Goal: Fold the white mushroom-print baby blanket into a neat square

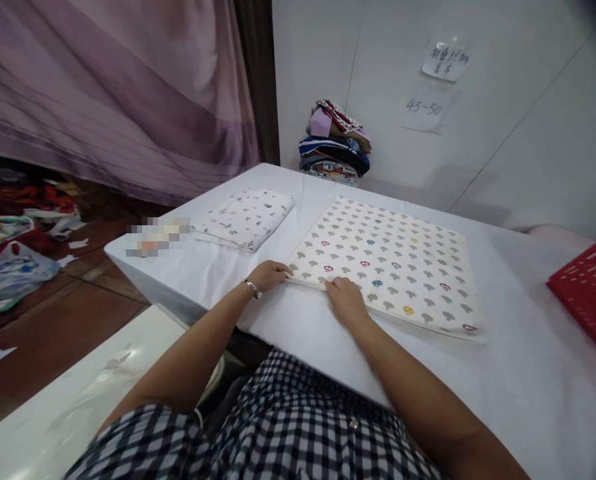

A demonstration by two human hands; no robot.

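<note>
A white cloth printed with small mushrooms (388,257), folded in layers, lies flat on the white-covered table (508,387) in front of me. My left hand (269,275), with a metal bracelet at the wrist, pinches its near left corner. A short way to the right along the same near edge, my right hand (347,300) is closed on the cloth, fingers on top; the thumb is mostly hidden. Beyond my left hand lies a second folded white cloth (248,219) with a small dark print, apart from both hands.
Folded clothes (335,143) are piled by the wall behind the table. A red slotted basket (591,287) stands at the right edge. A blurred-out item (158,237) lies on the table's left corner. A white surface (93,393) and floor clutter with a plastic bag (15,270) are left.
</note>
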